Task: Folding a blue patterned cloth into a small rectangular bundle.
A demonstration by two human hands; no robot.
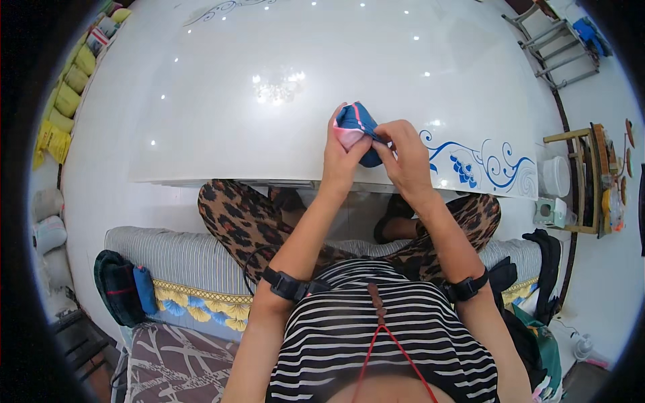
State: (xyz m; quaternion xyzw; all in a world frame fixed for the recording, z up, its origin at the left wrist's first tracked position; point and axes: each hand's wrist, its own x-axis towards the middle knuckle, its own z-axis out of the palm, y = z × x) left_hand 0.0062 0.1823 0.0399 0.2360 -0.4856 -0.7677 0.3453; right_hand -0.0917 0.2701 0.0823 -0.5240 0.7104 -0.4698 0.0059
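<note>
A rolled or folded blue cloth item [355, 117] with pink trim and a pink inner side is held above the front edge of the white table [227, 136]. My left hand [341, 156] wraps around its left side, thumb pressed against the pink part. With thumb and fingertips, my right hand [405, 156] pinches the cloth's right edge. A blue end of the cloth hangs below, between both hands. Whether it is a garment or another cloth article, I cannot tell.
Blue scrollwork [468, 163] decorates the table's right corner. Around my seat are a striped bench cushion [166, 252], dark rolled cloth [115, 287] and black clothing [544, 267]. A white bucket [554, 176] and wooden rack [579, 176] stand right. Yellow bags [53, 141] line the left wall.
</note>
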